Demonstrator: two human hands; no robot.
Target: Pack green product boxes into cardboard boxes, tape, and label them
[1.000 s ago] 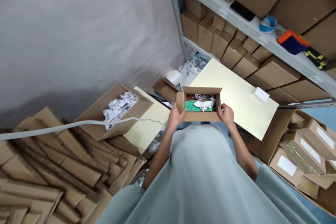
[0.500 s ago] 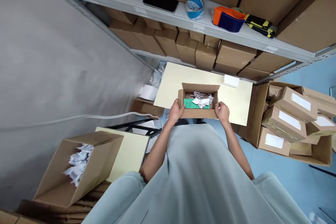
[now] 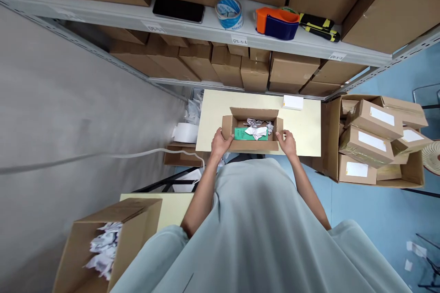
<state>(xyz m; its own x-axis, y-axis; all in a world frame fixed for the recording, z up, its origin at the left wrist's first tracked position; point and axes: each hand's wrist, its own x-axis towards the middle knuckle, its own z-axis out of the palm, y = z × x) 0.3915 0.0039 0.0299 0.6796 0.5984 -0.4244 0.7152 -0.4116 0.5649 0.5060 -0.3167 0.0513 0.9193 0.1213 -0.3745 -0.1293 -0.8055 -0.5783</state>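
An open cardboard box [image 3: 253, 145] sits at the near edge of the cream tabletop, its flaps up. Inside lie a green box [image 3: 239, 134] and some crumpled paper [image 3: 256, 133], part of it on top of the green box. My left hand [image 3: 220, 143] is closed on the box's left front corner, the thumb along the side. At the right end, my right hand [image 3: 288, 143] pinches the edge by the side flap with thumb and fingers.
A small white box [image 3: 293, 102] lies at the table's back right. To the right stands a large carton [image 3: 330, 142] of labelled boxes. A carton [image 3: 140, 233] holding crumpled paper is at lower left. Ahead, the shelf [image 3: 206, 23] bears a phone, tape, a tape dispenser and a cutter.
The view has turned and shifted. The box's side flaps now lean further outward. My right hand has shifted slightly at the right end, while my left hand keeps its hold.
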